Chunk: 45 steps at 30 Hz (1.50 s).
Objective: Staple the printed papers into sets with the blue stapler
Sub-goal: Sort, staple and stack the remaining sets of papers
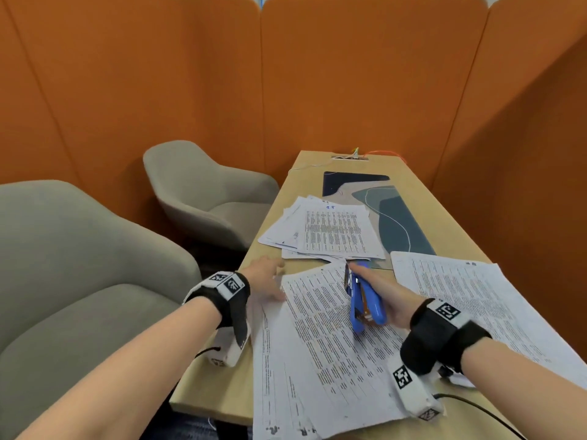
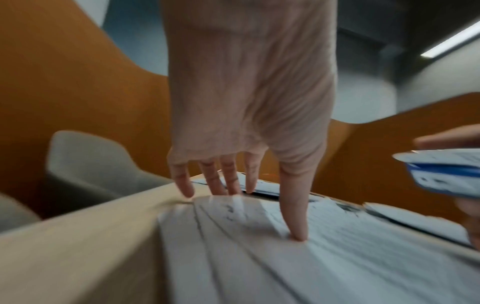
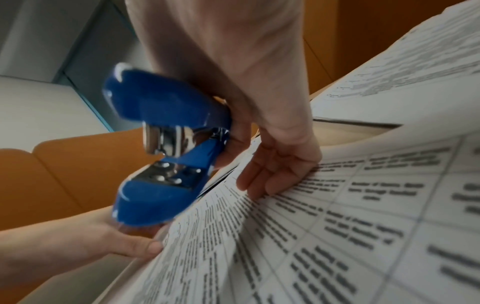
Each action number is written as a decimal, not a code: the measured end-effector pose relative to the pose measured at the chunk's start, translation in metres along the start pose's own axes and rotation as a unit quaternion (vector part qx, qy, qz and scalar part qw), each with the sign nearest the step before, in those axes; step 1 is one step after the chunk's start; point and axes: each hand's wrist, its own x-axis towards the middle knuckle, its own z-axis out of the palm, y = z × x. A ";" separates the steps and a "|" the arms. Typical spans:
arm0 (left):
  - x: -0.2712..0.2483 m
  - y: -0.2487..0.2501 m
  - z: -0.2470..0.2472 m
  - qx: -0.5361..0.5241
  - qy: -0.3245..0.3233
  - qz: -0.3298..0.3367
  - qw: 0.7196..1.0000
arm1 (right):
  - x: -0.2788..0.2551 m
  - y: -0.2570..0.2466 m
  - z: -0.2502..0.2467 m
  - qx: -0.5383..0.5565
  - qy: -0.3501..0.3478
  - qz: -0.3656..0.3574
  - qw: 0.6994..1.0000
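A set of printed papers (image 1: 320, 341) lies in front of me on the wooden table (image 1: 219, 385). My left hand (image 1: 266, 282) rests flat at its left edge, fingers straight, thumb pressing the sheet (image 2: 296, 228). My right hand (image 1: 386, 296) grips the blue stapler (image 1: 365, 301) over the far right corner of that set. In the right wrist view the stapler (image 3: 166, 142) has its mouth apart, beside the paper edge, with no sheet visibly between. A loose pile of printed sheets (image 1: 330, 233) lies further back, and another stack (image 1: 476, 300) on the right.
Two grey armchairs (image 1: 79, 265) (image 1: 203, 192) stand left of the table. Orange partition walls (image 1: 317, 74) enclose it. A dark patterned desk mat (image 1: 397, 214) lies behind the papers, with a socket and cables (image 1: 349, 157) at the far end. A black cable (image 1: 476, 408) trails near the right front edge.
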 end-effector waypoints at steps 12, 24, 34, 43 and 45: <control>0.012 0.011 -0.017 -0.091 -0.062 0.018 0.994 | -0.002 0.000 0.006 -0.018 0.012 -0.003 1.000; -0.032 0.005 0.016 0.180 -0.131 0.011 0.975 | -0.012 -0.037 0.033 -0.241 -0.027 0.015 0.970; -0.040 0.007 0.031 0.146 -0.144 -0.041 0.978 | -0.012 -0.042 0.094 -0.668 0.013 -0.112 0.735; -0.036 0.005 0.034 0.144 -0.143 -0.041 0.978 | 0.003 -0.026 0.100 -0.681 0.058 -0.121 0.720; -0.036 0.005 0.034 0.142 -0.142 -0.040 0.979 | 0.003 -0.023 0.101 -0.685 0.070 -0.137 0.712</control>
